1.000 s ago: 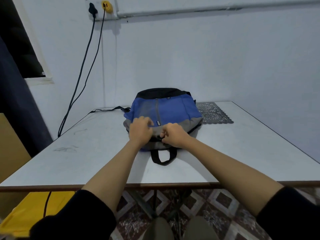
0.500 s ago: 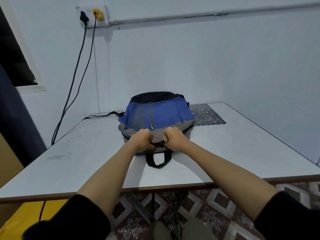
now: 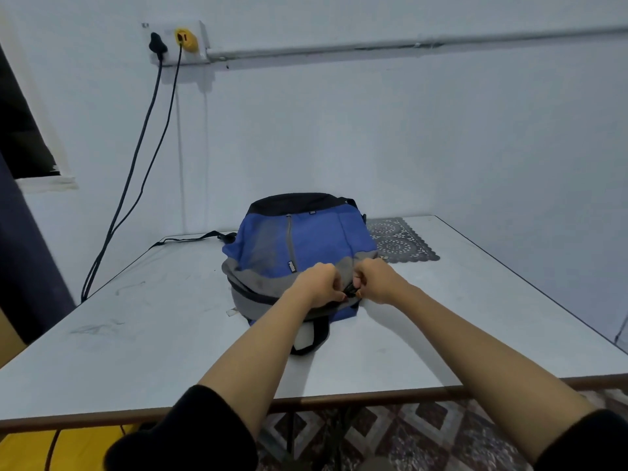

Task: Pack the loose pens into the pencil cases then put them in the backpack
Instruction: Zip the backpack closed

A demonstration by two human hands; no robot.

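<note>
A blue backpack [image 3: 306,243] with a grey band and a black far end lies flat on the white table [image 3: 136,334], about in the middle of it, and its near end points toward the person. The black carry handle [image 3: 321,338] makes a loop on the table surface just in front of the bag. A thin black strap [image 3: 190,238] runs from the left side of the bag along the far edge of the table. Both hands are at the near grey part, close together, where the dark zipper line goes across. The left hand [image 3: 317,283] has its fingers curled and pinches the grey fabric of the backpack just beside the zipper. The right hand [image 3: 379,282] is also curled, and its fingers pinch a small dark piece which seems to be the zipper pull [image 3: 354,287]; the piece is small and partly hidden, so this is not sure. Both forearms are bare and come out of black sleeves [image 3: 190,436]. A grey lace mat [image 3: 402,241] lies on the table just to the right of the bag, partly behind it. On the wall, two dark cables [image 3: 136,164] hang down from a socket [image 3: 173,39] at the upper left. Under the table there is a patterned tile floor [image 3: 424,433] and something yellow [image 3: 30,450] at the lower left
</note>
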